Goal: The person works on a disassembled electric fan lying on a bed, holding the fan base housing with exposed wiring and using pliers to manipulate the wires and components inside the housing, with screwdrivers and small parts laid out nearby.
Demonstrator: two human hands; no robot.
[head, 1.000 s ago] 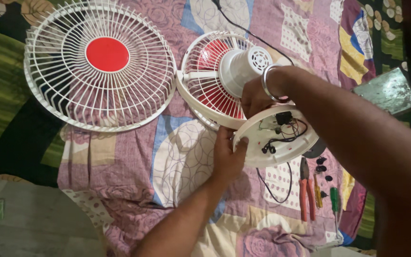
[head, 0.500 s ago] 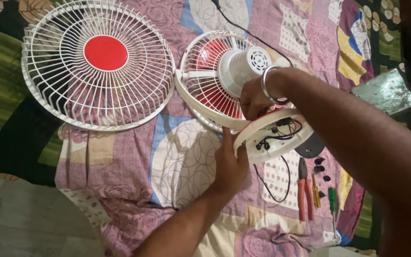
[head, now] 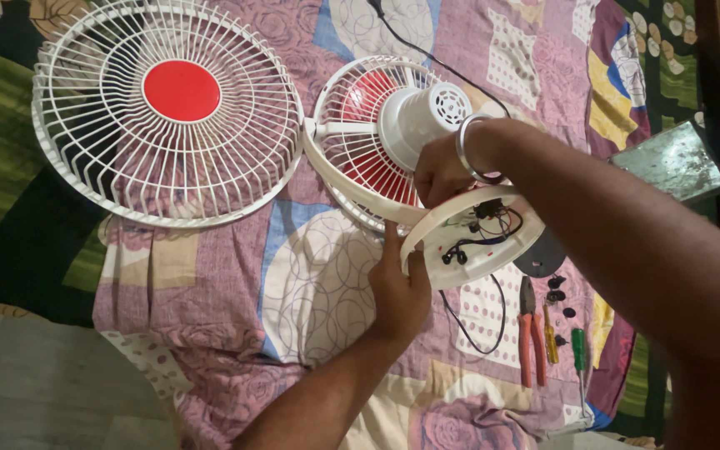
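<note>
The open fan base [head: 481,242], wiring exposed and cover plate off, is held tilted at centre frame: the left hand [head: 400,290] grips its rim at 8 o'clock, the right hand [head: 437,171] pinches its top edge. The front grille [head: 168,112] lies detached at 10 o'clock; pliers [head: 530,331] and screwdrivers [head: 577,354] lie unused at 4 o'clock, so disassembly is judged done and reassembly outstanding.

Patchwork bedsheet [head: 210,275] carrying fan parts

Lying on it: white fan guard [head: 168,112], partly dismantled fan [head: 377,142], orange pliers [head: 531,333], green-handled screwdriver [head: 579,354].
</note>
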